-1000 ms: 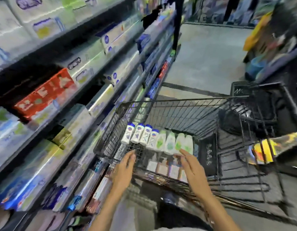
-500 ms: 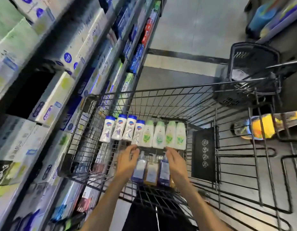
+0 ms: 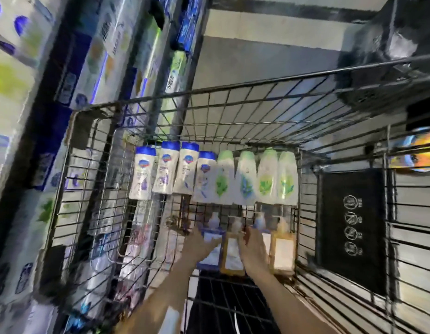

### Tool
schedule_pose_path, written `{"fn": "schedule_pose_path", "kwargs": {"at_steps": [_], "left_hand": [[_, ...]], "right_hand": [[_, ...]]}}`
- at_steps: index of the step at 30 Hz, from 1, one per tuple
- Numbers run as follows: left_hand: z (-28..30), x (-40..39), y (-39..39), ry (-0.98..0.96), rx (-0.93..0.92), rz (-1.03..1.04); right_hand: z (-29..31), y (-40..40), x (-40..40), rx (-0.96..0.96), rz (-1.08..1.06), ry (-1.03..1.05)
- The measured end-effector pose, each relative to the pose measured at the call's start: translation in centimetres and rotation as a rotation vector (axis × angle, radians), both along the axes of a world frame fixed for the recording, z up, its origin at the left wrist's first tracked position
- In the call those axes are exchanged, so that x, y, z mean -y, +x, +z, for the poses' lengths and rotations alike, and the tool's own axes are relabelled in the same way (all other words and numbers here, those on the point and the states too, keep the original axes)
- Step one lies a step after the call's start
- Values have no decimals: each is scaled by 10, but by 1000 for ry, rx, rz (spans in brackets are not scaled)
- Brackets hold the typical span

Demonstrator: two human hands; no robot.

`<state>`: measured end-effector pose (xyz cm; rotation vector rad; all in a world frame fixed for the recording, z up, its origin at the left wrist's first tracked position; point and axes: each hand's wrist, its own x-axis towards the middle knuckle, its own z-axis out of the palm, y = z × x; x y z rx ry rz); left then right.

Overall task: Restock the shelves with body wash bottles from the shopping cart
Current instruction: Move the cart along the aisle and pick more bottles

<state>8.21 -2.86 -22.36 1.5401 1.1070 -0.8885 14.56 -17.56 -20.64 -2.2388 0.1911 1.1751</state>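
Note:
A wire shopping cart stands beside the shelves. On its floor lie several white bottles with blue caps and several with green caps, in one row. Nearer to me stands a row of pump bottles. My left hand grips the leftmost, a blue pump bottle. Beside it is an amber pump bottle. My right hand is wrapped around the third pump bottle and hides most of it. Another amber pump bottle stands at the right end.
Boxed goods fill the shelves on the left, close against the cart's side. A black sign panel hangs on the cart's right wall. A black basket sits on the floor beyond, with a yellow item at the right edge.
My view has tilted down into the cart. Both hands have reached deeper, from hovering over the cart's near edge to the pump bottles, and closed on them.

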Motion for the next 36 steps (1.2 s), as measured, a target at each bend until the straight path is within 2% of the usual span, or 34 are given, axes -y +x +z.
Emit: {"fn": "schedule_pose_path", "kwargs": {"at_steps": [3,10,15,20,23,27,30,34,36], "left_hand": [[-11,10,1,45,-41,-48],[-16,23,3,248,-21,107],[-5,24,3,428,-39,80],[8,3,4,380,48,90],[14,-19,4,383,147,124],[27,-43,10,382,125,199],[28,-56,6,262,121,313],[30,-61,-1,40,97,616],[34,-62,0,-60,86,698]], "right_hand": [[-8,0,-5,23,26,-52],[-11,-5,-4,52,149,-123],[-9,-10,-3,123,313,-202],[-12,-17,-7,207,347,-204],[-17,-22,-18,167,183,-120],[-24,-29,-30,119,200,-103],[-29,-34,-31,31,71,-36],[-35,-39,-32,7,-7,-81],[-39,-39,-33,-35,-39,-78]]}}
